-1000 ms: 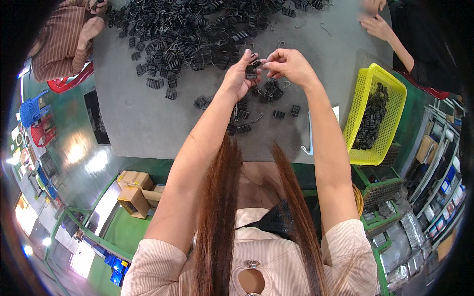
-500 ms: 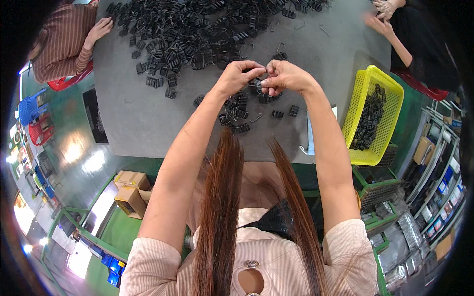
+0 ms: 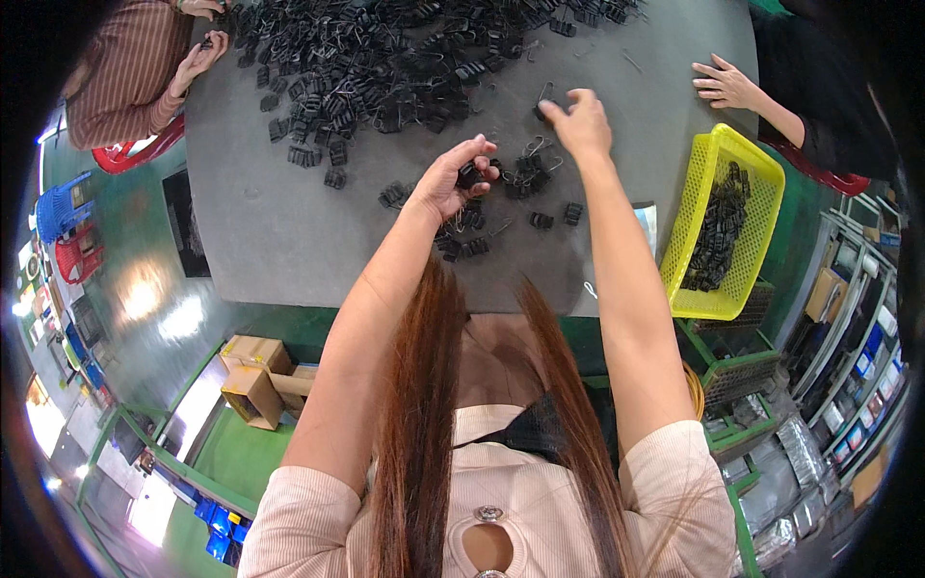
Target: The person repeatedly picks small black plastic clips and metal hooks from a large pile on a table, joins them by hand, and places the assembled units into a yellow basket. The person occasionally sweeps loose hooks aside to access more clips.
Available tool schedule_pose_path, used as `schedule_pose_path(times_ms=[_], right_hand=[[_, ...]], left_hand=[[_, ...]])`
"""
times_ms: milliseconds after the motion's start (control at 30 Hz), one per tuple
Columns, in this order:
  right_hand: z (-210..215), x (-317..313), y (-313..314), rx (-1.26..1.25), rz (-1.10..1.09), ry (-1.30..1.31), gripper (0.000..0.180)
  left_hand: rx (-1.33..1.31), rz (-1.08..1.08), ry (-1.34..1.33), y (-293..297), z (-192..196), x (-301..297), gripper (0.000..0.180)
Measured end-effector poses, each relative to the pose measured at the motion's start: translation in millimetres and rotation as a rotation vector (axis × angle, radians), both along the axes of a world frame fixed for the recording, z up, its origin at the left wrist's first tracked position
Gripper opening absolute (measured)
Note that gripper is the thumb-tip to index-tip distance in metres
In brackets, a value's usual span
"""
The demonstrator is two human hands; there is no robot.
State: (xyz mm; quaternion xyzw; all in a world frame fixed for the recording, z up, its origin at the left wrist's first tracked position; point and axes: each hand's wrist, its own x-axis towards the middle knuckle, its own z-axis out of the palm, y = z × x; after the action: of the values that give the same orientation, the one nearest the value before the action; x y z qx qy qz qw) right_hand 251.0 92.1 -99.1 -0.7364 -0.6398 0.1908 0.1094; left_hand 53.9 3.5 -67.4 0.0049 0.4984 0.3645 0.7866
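My left hand (image 3: 457, 181), palm turned up and fingers curled, holds a small black ribbed piece (image 3: 469, 175). My right hand (image 3: 581, 127) reaches farther out over the table, its thumb and forefinger apart. By the right thumb is another black ribbed piece with a wire hook (image 3: 543, 104); I cannot tell whether they touch. Between and below the hands lies a small cluster of black pieces with hooks (image 3: 528, 177). More of them (image 3: 470, 247) lie under the left wrist, and two loose pieces (image 3: 541, 221) sit to the right.
A big heap of black pieces (image 3: 376, 67) covers the far table (image 3: 270, 231). A yellow basket (image 3: 676, 270) with black pieces stands at the right edge, near a pale blue packet (image 3: 646, 223). One co-worker's hand (image 3: 725, 85) rests at right; another co-worker's hand (image 3: 199, 60) is at left.
My hands have parted: the left drew back nearer with a black piece, the right went up and right toward a hooked piece. The right co-worker's hand now lies flat on the table.
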Motion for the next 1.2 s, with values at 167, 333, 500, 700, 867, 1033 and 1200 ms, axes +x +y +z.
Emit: schedule_pose_path(times_ms=[167, 333, 500, 700, 867, 1033, 1200], right_hand=[[20.1, -9.0, -2.7, -0.373, 0.141, 0.368, 0.034], [14.5, 41.2, -28.3, -0.449, 0.036, 0.363, 0.038], [14.6, 78.5, -59.1, -0.592, -0.187, 0.899, 0.040], [12.0, 93.4, -78.1, -0.585, -0.185, 0.892, 0.037], [25.0, 97.8, -90.6, -0.598, -0.108, 0.854, 0.035], [41.3, 83.9, -98.0, -0.525, -0.412, 1.491, 0.028], [0.4, 22.9, -75.9, -0.496, -0.082, 0.626, 0.030]], left_hand=[[0.406, -0.562, 0.990, -4.7, -13.8, 10.5, 0.026], [0.699, -0.748, 1.355, -20.5, -31.0, 22.8, 0.021], [0.676, -0.746, 1.252, -26.4, -33.9, 8.7, 0.021], [0.821, -0.768, 1.325, -36.4, -23.9, 24.1, 0.025], [0.819, -0.960, 1.333, -37.8, -18.8, 29.2, 0.020], [0.370, -0.648, 0.401, -29.1, 11.5, -4.6, 0.016], [0.284, -0.444, 0.421, -44.5, 1.0, -37.6, 0.013]])
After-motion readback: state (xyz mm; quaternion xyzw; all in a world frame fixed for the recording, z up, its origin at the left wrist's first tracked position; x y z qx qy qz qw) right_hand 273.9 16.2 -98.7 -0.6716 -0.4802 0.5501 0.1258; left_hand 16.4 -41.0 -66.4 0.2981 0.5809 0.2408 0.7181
